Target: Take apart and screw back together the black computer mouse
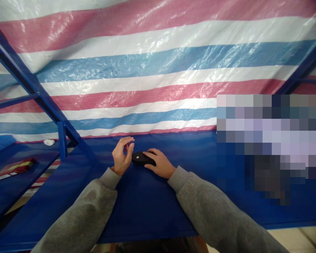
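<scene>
Black computer mouse [140,158] cupped under the right hand [159,163], left hand [122,156] curled just beside it

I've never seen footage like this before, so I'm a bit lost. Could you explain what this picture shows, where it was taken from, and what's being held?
This picture comes from a camera worn on a person's head, looking forward and down, so the arms in grey sleeves are the wearer's own. The right hand lies over a black computer mouse, its fingers draped across the top. The left hand is raised beside the mouse, fingers curled, holding nothing. Beneath them is a blue surface. Behind hangs a striped tarpaulin in red, white and blue, with a blue metal frame at the left. A blurred patch hides part of the view on the right.
</scene>
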A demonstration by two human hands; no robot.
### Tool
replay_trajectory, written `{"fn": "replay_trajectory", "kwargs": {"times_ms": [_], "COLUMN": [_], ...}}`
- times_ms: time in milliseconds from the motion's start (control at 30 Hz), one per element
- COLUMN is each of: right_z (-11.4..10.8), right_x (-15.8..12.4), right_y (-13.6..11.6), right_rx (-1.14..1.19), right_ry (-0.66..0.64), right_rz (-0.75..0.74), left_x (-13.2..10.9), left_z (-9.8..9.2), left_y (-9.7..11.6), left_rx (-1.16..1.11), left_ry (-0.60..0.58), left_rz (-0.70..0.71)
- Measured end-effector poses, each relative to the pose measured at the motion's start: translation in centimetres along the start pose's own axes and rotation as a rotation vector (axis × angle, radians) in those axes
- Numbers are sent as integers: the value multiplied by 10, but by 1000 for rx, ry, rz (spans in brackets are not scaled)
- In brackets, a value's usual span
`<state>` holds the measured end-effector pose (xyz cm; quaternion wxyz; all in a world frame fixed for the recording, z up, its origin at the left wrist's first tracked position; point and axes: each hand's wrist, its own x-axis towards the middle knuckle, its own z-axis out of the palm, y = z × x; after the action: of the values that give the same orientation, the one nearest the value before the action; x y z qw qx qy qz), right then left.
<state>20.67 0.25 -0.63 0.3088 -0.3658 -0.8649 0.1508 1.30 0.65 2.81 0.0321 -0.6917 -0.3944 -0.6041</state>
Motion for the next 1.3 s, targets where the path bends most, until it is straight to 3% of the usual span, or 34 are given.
{"fn": "replay_trajectory", "kwargs": {"times_ms": [467,700,1300], "right_z": [1,-1,-1], "right_x": [0,1,1], "right_y": [0,-1,-3], "right_rx": [-4,-13,2], "right_ry": [-8,-14,-16], "right_rz": [-1,6,11], "left_x": [-1,4,4], "left_z": [-3,-1,0], "left_y": [1,0,0], "left_rx": [-3,130,149], "left_ry": [-60,6,50], "left_rz": [1,118,94]}}
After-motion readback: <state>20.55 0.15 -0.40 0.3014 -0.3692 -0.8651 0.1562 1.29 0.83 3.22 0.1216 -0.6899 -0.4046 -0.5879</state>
